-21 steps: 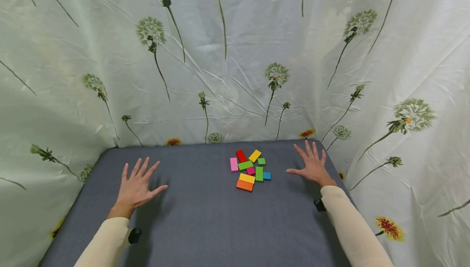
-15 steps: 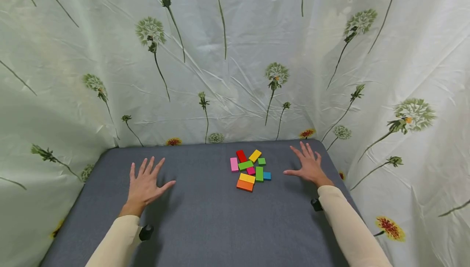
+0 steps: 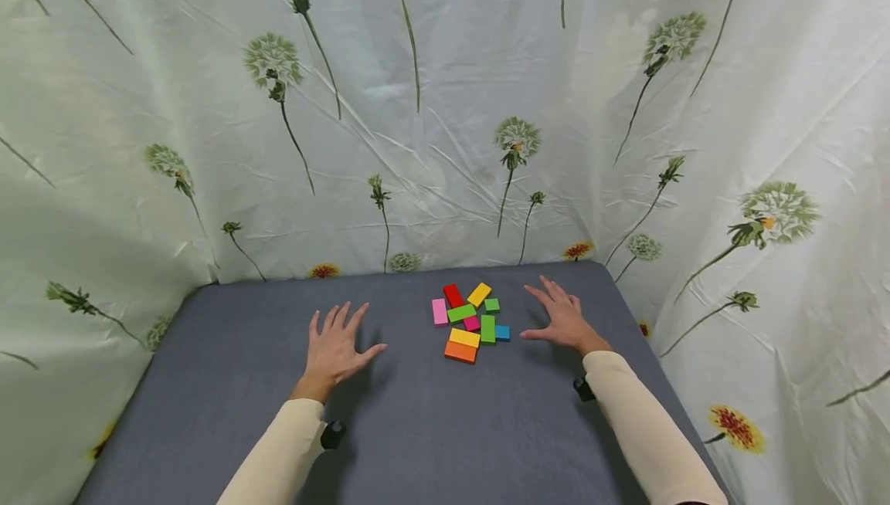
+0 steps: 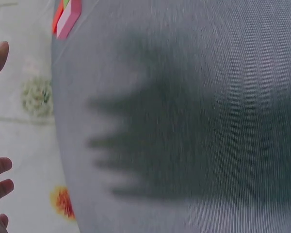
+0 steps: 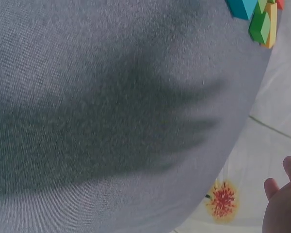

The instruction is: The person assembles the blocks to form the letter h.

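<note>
Now drawn inward with left hand and right hand, nearer coloured blocks; found clustered between hands, toward far edge of grey tabletop; holding nothing, with fingers spread and released; judged within easier reach, though untouched.

ten blocks, one left hand, one right hand, one grey table
by colour there are three green blocks (the largest group of any colour here), two yellow blocks, one red block, one pink block, one magenta block, one blue block and one orange block; on the arms are two cream sleeves and two black wrist cameras, one of each per arm.
</note>
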{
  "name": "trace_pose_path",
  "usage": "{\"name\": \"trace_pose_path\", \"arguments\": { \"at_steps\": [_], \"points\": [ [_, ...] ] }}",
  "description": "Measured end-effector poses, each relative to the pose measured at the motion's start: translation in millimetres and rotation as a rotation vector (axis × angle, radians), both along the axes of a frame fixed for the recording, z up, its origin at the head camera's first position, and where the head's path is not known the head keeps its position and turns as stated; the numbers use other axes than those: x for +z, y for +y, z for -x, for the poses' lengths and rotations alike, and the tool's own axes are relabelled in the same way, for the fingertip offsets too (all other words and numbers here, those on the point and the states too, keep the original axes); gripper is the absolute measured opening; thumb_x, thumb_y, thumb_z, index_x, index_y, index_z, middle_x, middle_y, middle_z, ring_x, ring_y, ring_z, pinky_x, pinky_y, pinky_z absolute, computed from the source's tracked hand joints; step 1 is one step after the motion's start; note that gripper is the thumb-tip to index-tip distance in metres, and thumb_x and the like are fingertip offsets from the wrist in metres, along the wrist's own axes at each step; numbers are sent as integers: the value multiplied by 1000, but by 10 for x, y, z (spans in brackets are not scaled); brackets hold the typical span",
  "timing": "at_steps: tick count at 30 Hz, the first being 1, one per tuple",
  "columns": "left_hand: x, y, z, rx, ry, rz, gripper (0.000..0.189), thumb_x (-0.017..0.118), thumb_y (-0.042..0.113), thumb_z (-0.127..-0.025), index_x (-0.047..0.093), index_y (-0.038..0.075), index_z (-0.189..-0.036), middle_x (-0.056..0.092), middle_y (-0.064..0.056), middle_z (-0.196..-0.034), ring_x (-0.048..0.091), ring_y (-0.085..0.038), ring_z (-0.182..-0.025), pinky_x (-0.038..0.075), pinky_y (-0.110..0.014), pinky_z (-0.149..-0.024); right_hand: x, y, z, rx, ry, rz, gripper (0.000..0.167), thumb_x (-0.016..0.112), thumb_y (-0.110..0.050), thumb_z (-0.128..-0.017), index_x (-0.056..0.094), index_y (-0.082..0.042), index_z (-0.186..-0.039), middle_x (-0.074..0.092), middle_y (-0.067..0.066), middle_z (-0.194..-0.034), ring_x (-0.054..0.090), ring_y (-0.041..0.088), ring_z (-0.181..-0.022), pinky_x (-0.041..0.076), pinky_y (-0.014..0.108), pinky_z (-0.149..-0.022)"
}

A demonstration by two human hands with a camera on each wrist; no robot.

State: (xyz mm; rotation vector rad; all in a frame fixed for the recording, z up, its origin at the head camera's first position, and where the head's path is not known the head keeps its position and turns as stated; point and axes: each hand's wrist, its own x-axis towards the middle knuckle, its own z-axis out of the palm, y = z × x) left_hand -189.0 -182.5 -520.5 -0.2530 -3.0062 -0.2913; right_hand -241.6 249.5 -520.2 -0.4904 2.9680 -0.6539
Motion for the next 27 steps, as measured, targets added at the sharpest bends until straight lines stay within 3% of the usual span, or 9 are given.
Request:
{"name": "trace_pose_path", "arguments": {
  "at_steps": [11, 21, 27],
  "points": [
    [-175, 544, 90, -73, 0, 35, 83, 63, 67, -77, 45, 21, -144, 43, -16, -143, 39, -36, -130, 22, -59, -107, -99, -166, 51, 43, -32, 5, 92, 82, -43, -72, 39, -12, -147, 21, 24, -155, 23, 45, -139, 17, 65, -102],
    [-253, 893, 148, -189, 9, 76, 81, 61, 69, -77, 48, 23, -142, 46, -14, -140, 42, -32, -127, 26, -55, -106, -116, -314, 86, 80, -64, 11, 87, 83, -39, -74, 41, -11, -146, 29, 23, -151, 34, 41, -135, 20, 62, -105],
    [-331, 1041, 181, -228, 4, 102, 76, 60, 70, -77, 51, 25, -139, 48, -13, -138, 44, -30, -125, 28, -53, -105, -129, -392, 101, 95, -70, -6, 83, 82, -37, -76, 43, -12, -145, 35, 21, -148, 37, 39, -133, 22, 59, -105]
  ]
}}
